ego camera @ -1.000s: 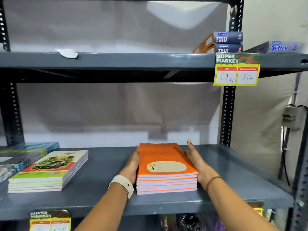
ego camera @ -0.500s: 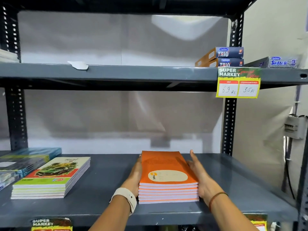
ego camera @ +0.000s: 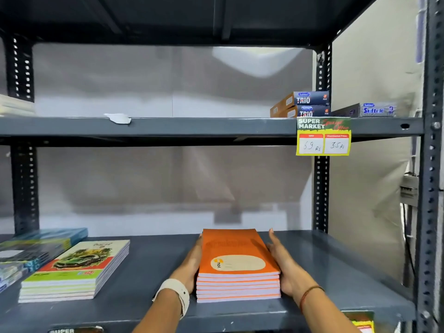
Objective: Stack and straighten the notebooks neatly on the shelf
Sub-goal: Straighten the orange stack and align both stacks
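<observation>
A stack of several orange notebooks (ego camera: 236,263) lies flat on the grey metal shelf (ego camera: 149,265), near its front edge and right of centre. My left hand (ego camera: 191,265) presses flat against the stack's left side, fingers straight. On the opposite side, my right hand (ego camera: 286,265) lies flat against the stack's right edge. The edges of the stack look even. To the left, a second stack of notebooks with a green car cover (ego camera: 77,270) rests on the same shelf.
More blue-covered notebooks (ego camera: 36,248) are piled at the far left. The upper shelf (ego camera: 192,127) carries pen boxes (ego camera: 302,104) and a yellow price tag (ego camera: 323,137). Perforated uprights (ego camera: 320,188) frame the bay; a wall lies to the right.
The view has tilted upward, so the shelf sits lower in frame. Both hands stay pressed against the sides of the orange stack, which has not visibly shifted on the shelf.
</observation>
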Action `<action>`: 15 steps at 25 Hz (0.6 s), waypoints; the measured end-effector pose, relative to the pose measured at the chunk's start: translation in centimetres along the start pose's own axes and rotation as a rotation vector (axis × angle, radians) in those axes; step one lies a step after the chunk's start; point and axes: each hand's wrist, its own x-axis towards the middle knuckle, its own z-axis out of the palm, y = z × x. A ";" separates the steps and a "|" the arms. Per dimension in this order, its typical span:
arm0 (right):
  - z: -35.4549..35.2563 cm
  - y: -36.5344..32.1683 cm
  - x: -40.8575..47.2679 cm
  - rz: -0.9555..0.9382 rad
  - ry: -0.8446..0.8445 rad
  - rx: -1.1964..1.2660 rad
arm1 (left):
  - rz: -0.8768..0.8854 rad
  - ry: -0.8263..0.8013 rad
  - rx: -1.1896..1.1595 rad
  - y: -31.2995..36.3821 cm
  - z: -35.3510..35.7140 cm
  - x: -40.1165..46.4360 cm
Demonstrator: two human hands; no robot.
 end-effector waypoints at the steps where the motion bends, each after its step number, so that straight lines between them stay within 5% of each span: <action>1: -0.3 0.0 -0.7 -0.025 -0.033 -0.066 | 0.019 -0.004 0.092 -0.2 -0.3 -0.7; 9: -2.0 1.6 -6.7 -0.262 -0.114 -0.789 | 0.167 -0.184 0.621 -3.3 -2.9 -6.1; 15: -2.0 2.4 -6.6 -0.369 0.141 -0.962 | 0.283 0.065 0.749 -4.7 -3.1 -5.7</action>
